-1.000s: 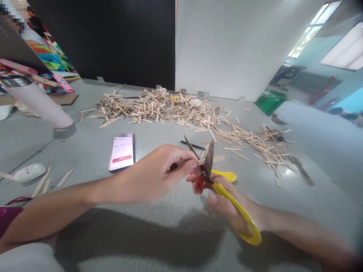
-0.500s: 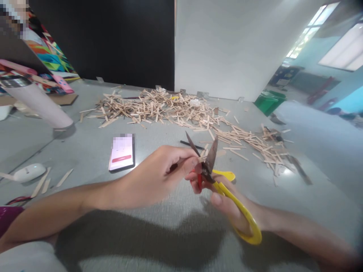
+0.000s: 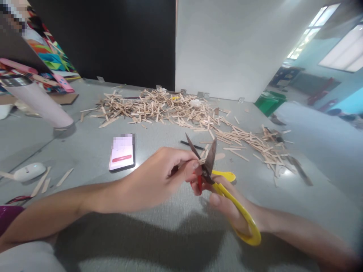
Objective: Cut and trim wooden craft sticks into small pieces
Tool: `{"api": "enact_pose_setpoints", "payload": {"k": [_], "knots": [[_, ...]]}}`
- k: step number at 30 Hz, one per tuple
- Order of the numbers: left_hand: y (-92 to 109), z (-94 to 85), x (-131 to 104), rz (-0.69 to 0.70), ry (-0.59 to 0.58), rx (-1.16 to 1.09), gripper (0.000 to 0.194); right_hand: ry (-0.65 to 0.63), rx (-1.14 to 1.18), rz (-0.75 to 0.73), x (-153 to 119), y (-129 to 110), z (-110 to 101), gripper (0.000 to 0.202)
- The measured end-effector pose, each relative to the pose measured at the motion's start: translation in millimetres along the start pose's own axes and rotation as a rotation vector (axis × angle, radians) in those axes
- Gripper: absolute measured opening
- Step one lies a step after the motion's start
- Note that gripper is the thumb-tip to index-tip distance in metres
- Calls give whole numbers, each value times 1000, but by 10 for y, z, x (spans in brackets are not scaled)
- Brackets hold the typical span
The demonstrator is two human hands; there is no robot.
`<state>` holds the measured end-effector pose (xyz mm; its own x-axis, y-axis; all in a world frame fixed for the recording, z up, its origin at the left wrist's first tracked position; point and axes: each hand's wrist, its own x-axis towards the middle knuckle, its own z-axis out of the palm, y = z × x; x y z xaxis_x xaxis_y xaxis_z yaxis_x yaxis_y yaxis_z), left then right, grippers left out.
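Observation:
My right hand [image 3: 229,209] is wrapped round a pair of scissors [image 3: 241,211] with yellow handles and dark, worn blades. The blades stand apart and point away from me. Beside them, my left hand [image 3: 164,177] is closed, thumb and fingers pinching a thin wooden craft stick [image 3: 219,156]. That stick runs across between the blades, its rounded end showing to their right. Its other end is hidden by my left fingers. A small red piece [image 3: 199,184] shows below the scissors' pivot, close to the fingertips; I cannot tell what it belongs to.
A long heap of craft sticks [image 3: 159,107] lies along the back of the grey table [image 3: 159,241], trailing off to the right. To the left are a phone [image 3: 121,153], a white mouse [image 3: 30,172] and a pale tumbler [image 3: 42,102]. A black pen-like object [image 3: 191,144] lies beyond the scissors.
The craft stick's rounded end shows more clearly to the right of the blades. Both hands and the scissors have barely shifted; the blades remain apart.

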<state>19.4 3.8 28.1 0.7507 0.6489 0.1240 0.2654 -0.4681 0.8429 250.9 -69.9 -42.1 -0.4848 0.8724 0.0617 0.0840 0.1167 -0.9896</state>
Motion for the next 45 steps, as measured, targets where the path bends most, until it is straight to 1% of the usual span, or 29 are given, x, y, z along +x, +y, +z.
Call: {"api": "enact_pose_setpoints", "payload": {"k": [3, 8, 13, 17, 20, 24, 35, 39, 42, 45], "knots": [[2, 9, 4, -4, 6, -13, 41, -19, 16, 11, 1, -14, 0, 60], [-7, 24, 6, -4, 16, -29, 40, -2, -16, 47, 0, -54, 6, 67], [3, 35, -13, 7, 61, 0, 41, 18, -49, 14, -1, -34, 6, 68], [28, 23, -22, 10, 45, 38, 39, 12, -18, 15, 1, -40, 18, 66], [31, 7, -13, 9, 30, 20, 39, 23, -5, 37, -8, -58, 22, 64], [17, -8, -10, 3, -6, -8, 39, -3, -10, 53, -23, -65, 5, 65], [-2, 19, -9, -17, 12, -27, 40, 34, -80, 27, -6, -60, 4, 68], [-9, 12, 0, -9, -2, -19, 39, 45, -89, 7, 4, -64, -4, 69], [-8, -6, 2, 2, -21, -7, 37, 46, -97, 12, -2, -84, -5, 65], [-9, -27, 7, 28, -44, 3, 36, 51, -96, 48, -3, -103, 14, 60]]}}
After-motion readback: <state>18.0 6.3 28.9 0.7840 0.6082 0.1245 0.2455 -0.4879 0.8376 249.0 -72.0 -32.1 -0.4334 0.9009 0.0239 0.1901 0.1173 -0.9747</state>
